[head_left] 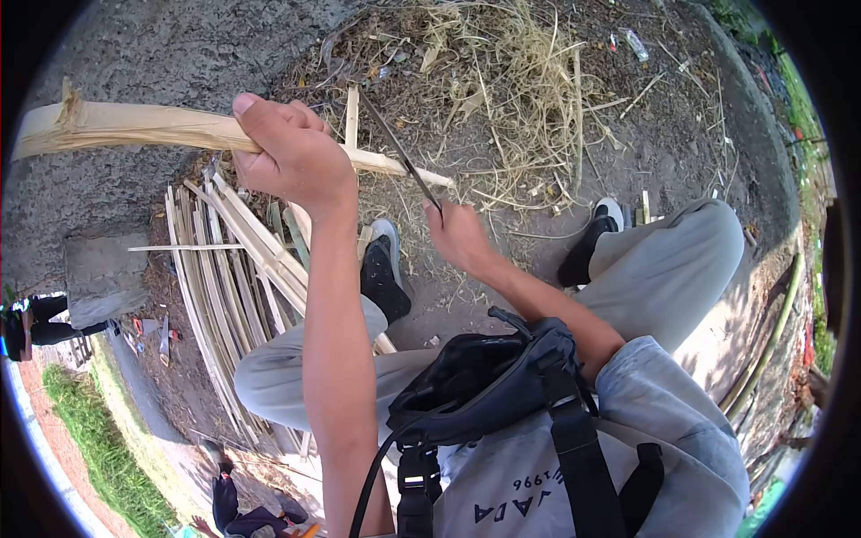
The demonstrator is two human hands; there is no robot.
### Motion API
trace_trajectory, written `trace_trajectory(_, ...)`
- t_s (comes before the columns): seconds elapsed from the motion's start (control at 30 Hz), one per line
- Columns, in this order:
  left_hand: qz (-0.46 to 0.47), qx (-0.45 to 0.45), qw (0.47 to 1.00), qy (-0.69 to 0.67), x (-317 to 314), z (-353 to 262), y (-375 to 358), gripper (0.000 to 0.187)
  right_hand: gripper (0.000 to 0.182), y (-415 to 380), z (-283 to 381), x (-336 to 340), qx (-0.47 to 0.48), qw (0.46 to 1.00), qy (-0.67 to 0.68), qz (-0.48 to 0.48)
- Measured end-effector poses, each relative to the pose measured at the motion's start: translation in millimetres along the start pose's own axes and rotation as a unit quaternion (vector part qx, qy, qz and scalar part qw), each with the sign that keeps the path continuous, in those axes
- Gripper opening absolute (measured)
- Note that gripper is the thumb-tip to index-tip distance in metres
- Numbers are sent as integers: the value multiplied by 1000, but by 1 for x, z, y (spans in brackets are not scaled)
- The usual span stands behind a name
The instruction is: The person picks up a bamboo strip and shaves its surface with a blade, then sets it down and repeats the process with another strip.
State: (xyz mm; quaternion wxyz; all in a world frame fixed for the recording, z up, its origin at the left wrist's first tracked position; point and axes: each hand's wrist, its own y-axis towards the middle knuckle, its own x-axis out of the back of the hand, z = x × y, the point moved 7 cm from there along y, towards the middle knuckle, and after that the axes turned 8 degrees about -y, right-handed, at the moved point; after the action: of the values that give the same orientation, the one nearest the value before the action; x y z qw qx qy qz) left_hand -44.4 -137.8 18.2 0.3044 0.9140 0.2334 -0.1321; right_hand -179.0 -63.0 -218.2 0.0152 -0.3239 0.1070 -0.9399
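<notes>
My left hand (298,152) is closed around a long split bamboo strip (161,124), its thumb lying along the top. The strip runs from the far left edge across to a narrower, pale end in front of me. In my right hand (459,238) is a knife (401,154) with a long, thin, dark blade, gripped near its lower end. The blade slants up and to the left, crossing the strip's narrow part in this view. Another short pale piece (352,117) lies behind the strip, just right of my left hand.
Bamboo strips (202,296) lie piled by my left leg. Dry shavings (511,99) cover the ground ahead, between a rough wall and a concrete edge (758,117). A concrete block (103,273) and a saw (164,342) are at left. Other people (238,507) show lower left.
</notes>
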Motion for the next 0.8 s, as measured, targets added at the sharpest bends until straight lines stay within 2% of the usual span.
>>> trace_trajectory(0.03,0,-1,1000,0,1,0,-1,51,45,-1,13,7,16,1000,15,-15)
trace_trajectory(0.1,8,-5,1000,-8,-4,-1,-3,51,45,-9,-11,-15,11,1000,11,-11)
trace_trajectory(0.13,-8,2,1000,-1,-7,-4,-6,52,45,-12,-33,-29,11,1000,9,-14)
trace_trajectory(0.2,-14,0,1000,-3,2,-5,-3,53,43,-14,-134,-73,-89,992,-64,67)
trace_trajectory(0.23,-18,-4,1000,-5,8,-4,-1,53,42,-5,-133,-63,-85,991,-79,64)
trace_trajectory(0.33,-20,12,1000,-17,7,-5,-3,51,41,-2,-102,-37,-66,993,-86,53)
trace_trajectory(0.47,-22,-1,1000,-2,2,-7,-4,52,38,-3,20,6,17,1000,-5,1)
trace_trajectory(0.53,-22,6,1000,1,4,-6,-5,52,36,-9,26,5,35,999,4,-15)
trace_trajectory(0.6,-22,7,1000,-3,3,-4,-3,53,34,-11,-10,-17,41,998,-23,-32)
trace_trajectory(0.67,-16,10,1000,-16,9,-2,-1,49,32,1,-150,-109,33,986,-151,67)
trace_trajectory(0.73,-29,7,999,-12,14,-2,-2,47,32,-16,-177,-73,-66,982,-158,73)
trace_trajectory(0.8,-18,1,1000,-19,8,-3,-1,47,33,-5,-136,-56,-91,990,-101,46)
